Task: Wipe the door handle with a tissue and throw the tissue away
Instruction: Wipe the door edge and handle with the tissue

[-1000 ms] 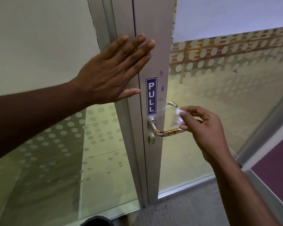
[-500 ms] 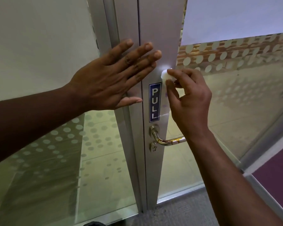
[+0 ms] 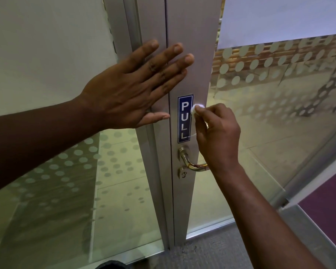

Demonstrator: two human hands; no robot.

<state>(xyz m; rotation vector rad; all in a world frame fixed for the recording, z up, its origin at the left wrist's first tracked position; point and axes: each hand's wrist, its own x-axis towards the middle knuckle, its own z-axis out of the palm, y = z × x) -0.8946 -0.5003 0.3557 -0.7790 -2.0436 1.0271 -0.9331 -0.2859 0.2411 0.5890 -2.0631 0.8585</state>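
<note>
A brass lever door handle (image 3: pixel 190 162) sticks out of the grey metal door frame (image 3: pixel 194 55), with a keyhole just below it. My right hand (image 3: pixel 215 136) pinches a small white tissue (image 3: pixel 196 108) and presses it on the frame beside the blue PULL sticker (image 3: pixel 184 119), above the handle. The wrist hides the handle's outer end. My left hand (image 3: pixel 136 88) lies flat with fingers spread across the seam of the frame, higher up and to the left.
Frosted dotted glass panels (image 3: pixel 279 94) flank the frame on both sides. Grey carpet (image 3: pixel 202 255) runs along the bottom. A purple floor patch (image 3: pixel 326 206) shows at the lower right behind a metal rail.
My right hand went from the handle up to the frame above the sticker, then slid down to beside the sticker with the tissue. My left hand stayed flat on the frame.
</note>
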